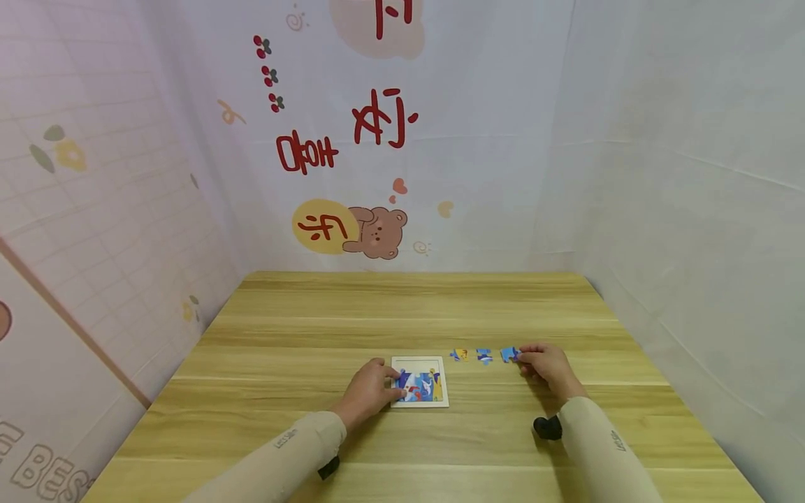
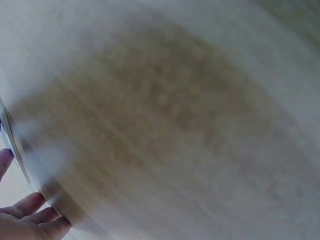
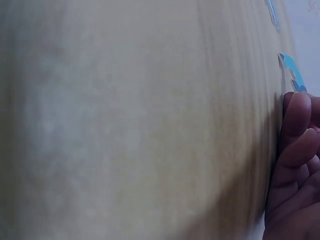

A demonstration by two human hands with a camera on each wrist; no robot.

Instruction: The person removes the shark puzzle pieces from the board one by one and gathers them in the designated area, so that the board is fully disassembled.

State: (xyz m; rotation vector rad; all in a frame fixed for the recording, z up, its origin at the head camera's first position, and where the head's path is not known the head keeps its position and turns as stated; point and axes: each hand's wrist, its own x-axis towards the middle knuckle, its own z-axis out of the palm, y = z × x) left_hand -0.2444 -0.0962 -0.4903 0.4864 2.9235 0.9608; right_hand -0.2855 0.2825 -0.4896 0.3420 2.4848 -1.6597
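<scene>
A small jigsaw puzzle in a white-edged tray [image 1: 446,395] lies on the wooden table, a colourful sea picture filling its lower part and a pale band showing at the top. My left hand [image 1: 367,392] rests at the tray's left edge, its fingers spread and the tips over the puzzle. To the right, my right hand [image 1: 550,368] pinches the right end of a blue puzzle piece [image 1: 509,354], which is flat on the table. The right wrist view shows curled fingers [image 3: 298,112] at the near edge of this piece [image 3: 292,72].
Two more loose pieces lie in a row between the tray and my right hand: a yellow one [image 1: 461,355] and a blue and white one [image 1: 483,355]. The wooden table [image 1: 402,307] meets printed cloth walls [image 1: 490,175] at the back and sides.
</scene>
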